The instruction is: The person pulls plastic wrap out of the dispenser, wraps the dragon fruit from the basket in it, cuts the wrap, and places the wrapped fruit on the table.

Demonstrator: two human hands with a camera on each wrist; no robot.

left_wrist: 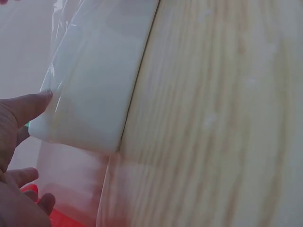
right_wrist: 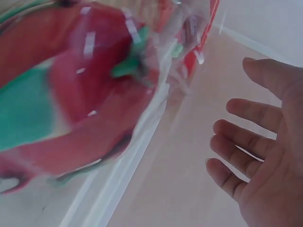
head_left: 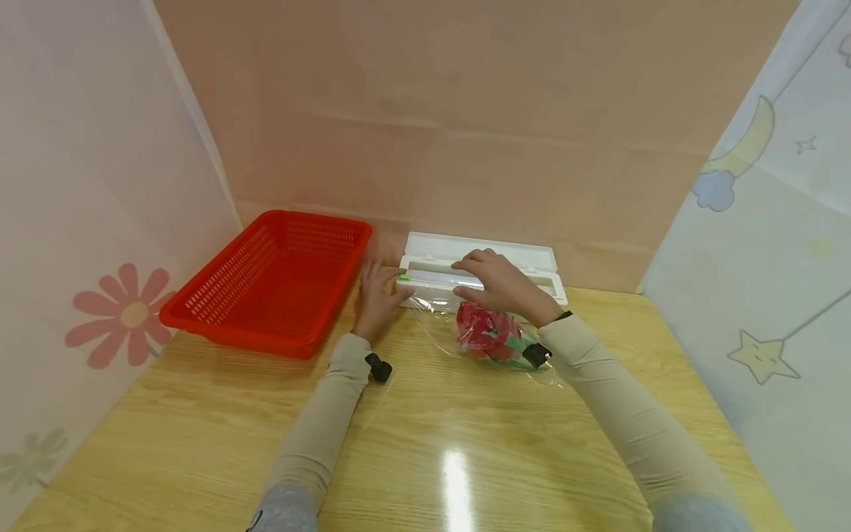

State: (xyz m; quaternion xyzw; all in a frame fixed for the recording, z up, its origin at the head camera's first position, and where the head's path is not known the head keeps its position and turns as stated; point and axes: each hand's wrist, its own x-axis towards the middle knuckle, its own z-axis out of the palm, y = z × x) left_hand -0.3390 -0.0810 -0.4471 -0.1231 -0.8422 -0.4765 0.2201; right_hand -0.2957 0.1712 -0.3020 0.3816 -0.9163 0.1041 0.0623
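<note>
A long white cling film dispenser (head_left: 435,299) stands at the back of the table, its lid (head_left: 479,246) raised. My left hand (head_left: 377,299) is at its left end, thumb and forefinger gripping the front corner beside a small green piece (head_left: 404,276). In the left wrist view, the thumb (left_wrist: 35,106) presses clear film at the edge. Film (head_left: 432,321) drapes from the dispenser towards me, around a glossy red bundle with green parts (head_left: 482,329). Over the dispenser hovers my right hand (head_left: 501,284), fingers spread and nothing in them.
A red plastic basket (head_left: 302,347) with slotted walls sits left of the dispenser. Behind it rises a pinkish-brown backdrop (head_left: 439,148). Printed white sheets (head_left: 784,244) close off both sides. Light glares off the wooden table (head_left: 412,443).
</note>
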